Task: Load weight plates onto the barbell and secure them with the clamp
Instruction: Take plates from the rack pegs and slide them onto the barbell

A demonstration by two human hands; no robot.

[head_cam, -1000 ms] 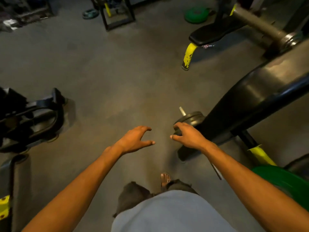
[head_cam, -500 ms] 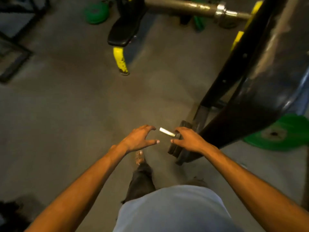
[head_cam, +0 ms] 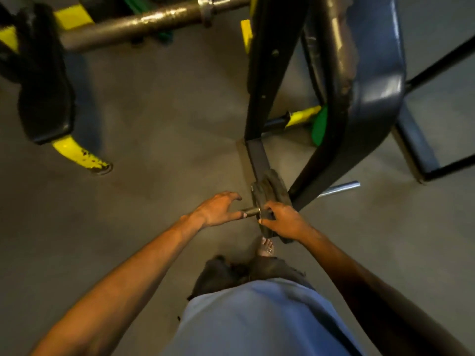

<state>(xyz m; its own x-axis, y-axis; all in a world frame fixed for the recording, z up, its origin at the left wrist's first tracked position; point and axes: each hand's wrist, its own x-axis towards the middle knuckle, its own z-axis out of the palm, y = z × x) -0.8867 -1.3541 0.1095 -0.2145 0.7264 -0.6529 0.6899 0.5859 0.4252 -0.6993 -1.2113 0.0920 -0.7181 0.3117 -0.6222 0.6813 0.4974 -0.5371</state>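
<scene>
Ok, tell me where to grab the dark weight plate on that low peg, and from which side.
Grip the weight plate by its rim, as the right hand does at the near edge. It stands on edge on the peg, whose free end points at the left hand, so come from there; the black frame blocks the back.

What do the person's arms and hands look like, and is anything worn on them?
The left arm and the right arm are bare along all their visible length; no sleeve shows. The left hand and the right hand are bare too: no gloves, and no watch, band or ring that I can make out. Below them shows a blue-grey shirt.
</scene>
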